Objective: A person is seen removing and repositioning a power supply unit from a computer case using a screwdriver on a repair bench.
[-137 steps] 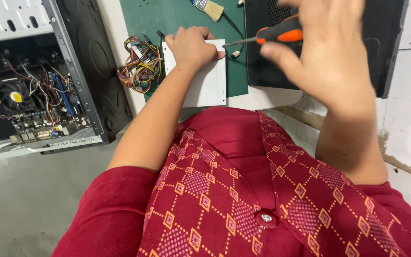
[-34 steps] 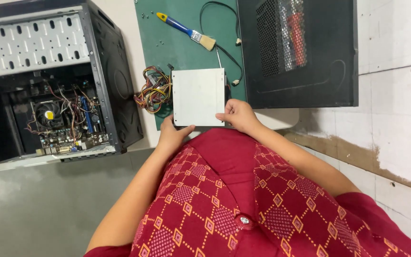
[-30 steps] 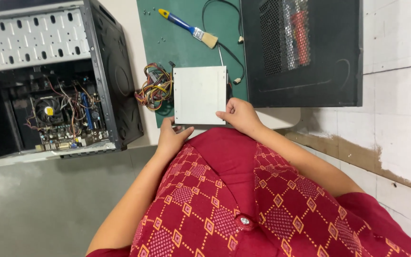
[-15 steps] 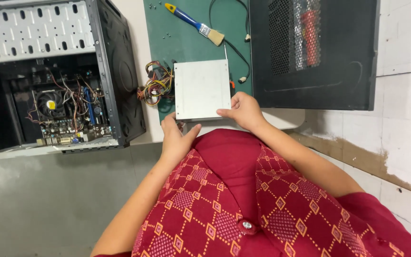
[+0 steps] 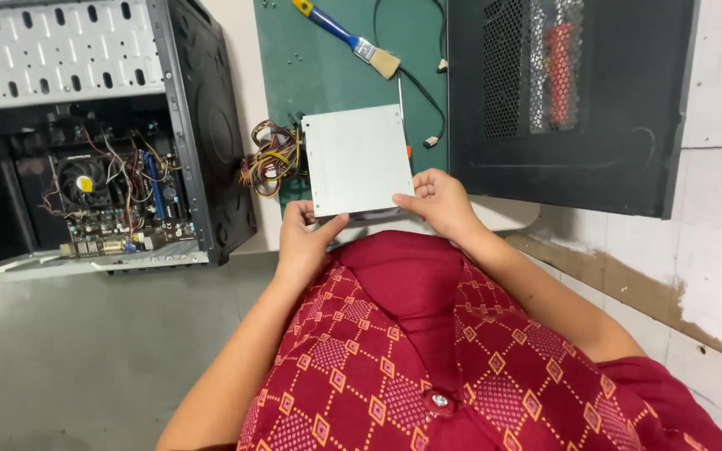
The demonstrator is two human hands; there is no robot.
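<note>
Head view: both hands' fingers grip the grey metal box [image 5: 358,159], its near edge hidden behind left hand [image 5: 304,240] and right hand [image 5: 436,200]

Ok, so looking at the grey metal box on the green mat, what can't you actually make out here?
Head view only:
- Underside and near face of the grey metal box: turned away, and covered by the left hand and right hand.
- Where the coloured wire bundle joins the box: hidden behind its edge.
- Red object: blurred behind the black panel's mesh.
- Paintbrush handle: cut by the top edge.

You had a grey concrete floor [image 5: 85,359] left of the white tiled wall [image 5: 716,242], under even light.
</note>
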